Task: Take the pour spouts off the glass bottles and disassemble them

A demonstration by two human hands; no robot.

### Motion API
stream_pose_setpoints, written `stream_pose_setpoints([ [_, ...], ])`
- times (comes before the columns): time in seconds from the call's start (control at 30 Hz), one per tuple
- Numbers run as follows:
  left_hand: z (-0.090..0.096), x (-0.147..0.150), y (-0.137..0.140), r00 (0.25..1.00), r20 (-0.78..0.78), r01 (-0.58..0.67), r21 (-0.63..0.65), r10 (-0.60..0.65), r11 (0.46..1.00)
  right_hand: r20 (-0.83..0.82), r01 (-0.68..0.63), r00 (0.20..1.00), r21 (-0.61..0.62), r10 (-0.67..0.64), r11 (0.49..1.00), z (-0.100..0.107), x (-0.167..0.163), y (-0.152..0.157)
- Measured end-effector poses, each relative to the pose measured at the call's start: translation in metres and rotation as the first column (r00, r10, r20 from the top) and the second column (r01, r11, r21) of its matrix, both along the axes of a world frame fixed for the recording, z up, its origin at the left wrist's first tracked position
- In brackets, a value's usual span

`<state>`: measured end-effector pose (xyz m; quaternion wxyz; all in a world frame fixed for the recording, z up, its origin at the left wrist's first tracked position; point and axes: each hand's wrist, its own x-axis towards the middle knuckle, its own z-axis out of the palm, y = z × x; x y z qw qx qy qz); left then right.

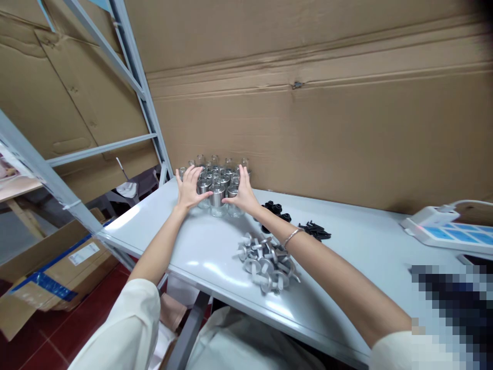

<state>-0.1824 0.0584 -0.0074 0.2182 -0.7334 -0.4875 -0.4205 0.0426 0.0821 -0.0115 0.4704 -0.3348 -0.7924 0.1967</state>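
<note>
A tight group of clear glass bottles with silver metal bands point(217, 196) stands upright at the far left of the white table. My left hand point(189, 190) is at the group's left side, fingers spread and thumb reaching toward the front bottles. On the right side my right hand point(244, 195) is also open, its fingers raised and its thumb near a front bottle. Whether the palms touch the glass I cannot tell. Below my right forearm lies a pile of silver metal parts with round discs and stems point(265, 263).
Beyond my right forearm are black round parts point(275, 209) and thin black pieces point(315, 230). A white power strip point(442, 231) with a plugged-in adapter sits at the right. Cardboard point(308, 128) walls the back; a metal frame point(142, 97) rises at the left.
</note>
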Motion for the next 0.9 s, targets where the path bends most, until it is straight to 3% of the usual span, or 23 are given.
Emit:
stream_pose_setpoints([
  [0.27, -0.001, 0.006, -0.001, 0.988, 0.154, 0.009, 0.019, -0.012, 1.000, -0.022, 0.070, 0.997, -0.028, -0.071, 0.997, 0.004, -0.010, -0.012],
  [0.67, -0.013, -0.005, 0.013, 0.992, 0.123, -0.022, 0.091, 0.011, 0.996, 0.005, 0.098, 0.995, 0.039, -0.098, 0.994, 0.000, -0.006, -0.010],
  [0.9, -0.016, 0.003, 0.020, 0.978, 0.196, 0.065, 0.067, -0.076, 0.996, -0.027, 0.071, 0.997, 0.006, -0.071, 0.997, 0.001, -0.005, -0.013],
])
